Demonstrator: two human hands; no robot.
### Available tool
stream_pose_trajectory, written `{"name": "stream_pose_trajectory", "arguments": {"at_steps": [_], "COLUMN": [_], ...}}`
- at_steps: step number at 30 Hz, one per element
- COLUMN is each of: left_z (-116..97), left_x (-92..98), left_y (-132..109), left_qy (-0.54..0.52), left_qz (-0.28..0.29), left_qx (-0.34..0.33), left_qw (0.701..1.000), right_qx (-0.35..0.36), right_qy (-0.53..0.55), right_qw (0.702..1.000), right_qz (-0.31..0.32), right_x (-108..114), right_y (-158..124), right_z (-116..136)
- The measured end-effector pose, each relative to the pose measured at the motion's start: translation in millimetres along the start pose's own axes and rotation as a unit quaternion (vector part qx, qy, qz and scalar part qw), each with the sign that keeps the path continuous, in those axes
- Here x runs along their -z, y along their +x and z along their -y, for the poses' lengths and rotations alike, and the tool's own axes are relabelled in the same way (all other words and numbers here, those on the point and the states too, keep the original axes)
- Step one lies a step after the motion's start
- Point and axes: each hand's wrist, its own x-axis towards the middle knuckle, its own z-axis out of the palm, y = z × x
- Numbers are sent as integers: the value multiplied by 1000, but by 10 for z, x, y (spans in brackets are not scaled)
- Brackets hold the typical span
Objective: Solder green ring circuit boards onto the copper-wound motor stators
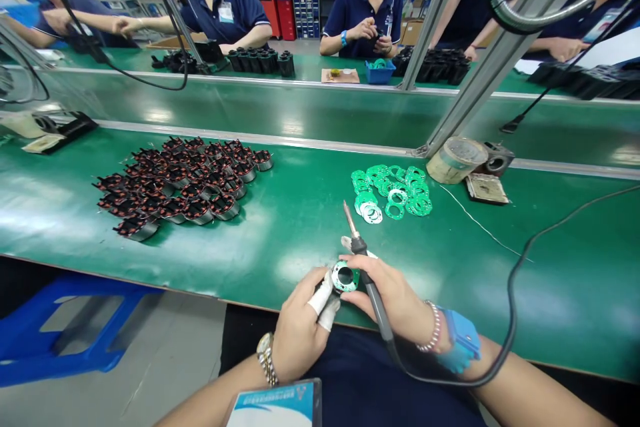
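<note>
Fingers (320, 300) of the left hand (299, 327), white-capped, curled shut on a round metal-and-green part (345, 277) near the bench's front edge; right hand (395, 300) closed around a soldering iron (373, 287).

Part's lower edge hidden behind the fingers, its finer detail too small to make out. Black handle, slim metal shaft, tip angled up and away from the part, dark cord (510, 293) looping across the green bench mat (560, 280). Farther out, thin green rings (393, 190) in a loose heap; black pieces with coppery windings (180, 180) in a wide cluster. Across the bench, a small blue bin (380, 72) holding something green, its contents blurred.
</note>
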Motion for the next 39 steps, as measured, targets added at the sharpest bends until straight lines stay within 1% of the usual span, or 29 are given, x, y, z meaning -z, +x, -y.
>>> {"name": "stream_pose_trajectory", "arguments": {"at_steps": [3,6,8,11,13,15,17,19,22,24,25,27,29,32,34,36,37,39], "left_z": [43,183,330,583,737,859,952,1046,1240,1381,1436,1479,1412,1127,877,640,540,396], "left_x": [11,86,138,169,172,207,314,501,841,1015,1071,1113,1081,952,845,746,708,666], "left_y": [85,341,591,1042,1351,1635,1872,2045,2175,2181,2165,2104,2005,1766,1539,1275,1137,866], "left_qy": [-2,11,52,119,148,175,205,244,312,349,361,376,375,349,325,298,285,260], "left_qz": [11,23,20,30,30,35,40,35,24,36,47,73,103,153,180,191,185,170], "left_qx": [63,116,131,147,148,141,124,113,134,150,150,130,90,18,-23,-52,-50,-22], "left_qw": [998,993,990,982,978,974,970,963,940,924,919,915,917,924,928,934,939,950], "right_qx": [9,19,10,-28,-41,-36,-18,-1,13,9,4,-4,-8,-6,-4,-2,-1,4], "right_qy": [4,-8,-50,-143,-185,-210,-220,-221,-222,-222,-220,-212,-201,-196,-203,-210,-213,-217], "right_qw": [1000,1000,998,988,980,976,974,974,974,974,974,976,979,980,979,977,977,976], "right_qz": [0,-3,-23,-53,-53,-46,-48,-50,-50,-51,-50,-39,-25,-22,-24,-27,-28,-26], "right_x": [-45,29,160,372,442,434,378,317,272,276,284,303,320,335,342,348,349,345], "right_y": [109,259,341,417,446,457,450,432,419,424,427,426,414,388,379,377,375,356], "right_z": [33,-11,-125,-402,-603,-772,-889,-956,-981,-957,-936,-885,-839,-800,-787,-767,-750,-703]}}
